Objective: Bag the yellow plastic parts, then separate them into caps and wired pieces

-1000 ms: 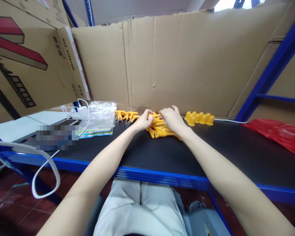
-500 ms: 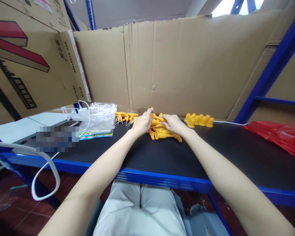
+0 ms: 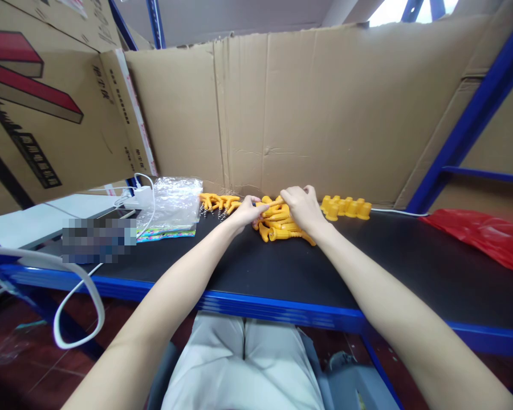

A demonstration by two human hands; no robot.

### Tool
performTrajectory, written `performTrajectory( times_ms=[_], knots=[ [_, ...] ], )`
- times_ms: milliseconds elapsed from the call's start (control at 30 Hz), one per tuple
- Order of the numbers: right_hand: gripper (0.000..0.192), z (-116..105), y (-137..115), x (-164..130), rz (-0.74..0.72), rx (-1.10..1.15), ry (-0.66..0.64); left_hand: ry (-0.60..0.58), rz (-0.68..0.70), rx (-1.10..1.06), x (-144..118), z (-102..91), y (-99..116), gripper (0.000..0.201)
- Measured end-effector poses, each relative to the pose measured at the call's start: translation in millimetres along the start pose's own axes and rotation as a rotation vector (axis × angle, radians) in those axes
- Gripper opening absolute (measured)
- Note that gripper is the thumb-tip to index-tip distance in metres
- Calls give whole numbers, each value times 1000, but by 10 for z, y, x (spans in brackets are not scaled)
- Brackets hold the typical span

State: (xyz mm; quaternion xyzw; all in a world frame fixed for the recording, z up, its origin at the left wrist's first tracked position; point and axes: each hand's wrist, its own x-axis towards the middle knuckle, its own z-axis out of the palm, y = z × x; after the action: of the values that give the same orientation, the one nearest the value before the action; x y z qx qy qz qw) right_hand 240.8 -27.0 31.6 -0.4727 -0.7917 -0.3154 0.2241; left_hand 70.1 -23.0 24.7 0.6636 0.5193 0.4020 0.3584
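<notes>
Lifted yellow part [image 3: 272, 203] between hands [image 3: 277, 209]

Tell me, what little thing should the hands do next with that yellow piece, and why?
Probably lift the yellow piece clear of the pile. The left hand and right hand pinch it between them just above the other yellow pieces, so raising it a little would likely keep it from snagging on them.
</notes>
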Motion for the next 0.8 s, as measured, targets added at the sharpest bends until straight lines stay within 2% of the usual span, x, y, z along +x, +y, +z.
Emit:
performTrajectory(
  times_ms=[33,100,167,233,333,467,567,700,800],
  knots=[
    [25,2,4,-1,-3,-21,22,-22,7,-1,-7,-7,-2,31],
    [24,11,17,-3,-7,-51,47,-26,122,113,-17,-22,-25,27],
    [24,24,31,-7,-12,-66,49,-4,286,359,-25,-34,-60,23],
    [24,40,47,-14,-10,-61,23,29,391,622,-35,-43,-92,23],
    [21,80,70,-36,-31,-2,-72,76,401,843,-41,-70,-123,29],
    [21,138,60,-66,-66,129,-213,112,397,921,-17,-134,-161,31],
    [22,142,16,-66,-43,154,-249,120,411,919,7,-157,-186,30],
    [22,105,17,-53,-32,78,-161,138,385,880,29,-149,-197,30],
    [27,89,139,-48,17,51,-54,180,345,844,48,-164,-205,29]
  ],
)
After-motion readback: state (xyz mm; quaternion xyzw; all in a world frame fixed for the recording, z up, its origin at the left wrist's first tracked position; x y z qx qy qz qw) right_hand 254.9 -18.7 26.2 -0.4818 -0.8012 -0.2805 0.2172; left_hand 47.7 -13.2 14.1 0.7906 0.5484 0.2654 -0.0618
